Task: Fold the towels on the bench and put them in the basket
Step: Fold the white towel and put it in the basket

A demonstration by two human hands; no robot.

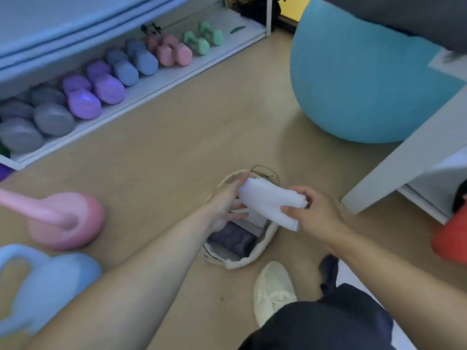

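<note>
Head view: left hand (228,200) and right hand (312,213) grip the folded white towel (267,202); lower it flat beside the purple towel (231,239) inside the basket (255,258).

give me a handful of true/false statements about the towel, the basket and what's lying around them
1. Both hands hold the white towel above the basket. True: the left hand holds its far end and the right hand pinches its near end.
2. The basket holds nothing. False: a folded dark purple towel already lies inside.
3. The basket stands on a shelf. False: it stands on the floor, beside a white shoe.
4. A teal exercise ball sits beyond the basket. True.
5. The pink kettlebell is inside the basket. False: it sits on the floor, well to the left.
</note>
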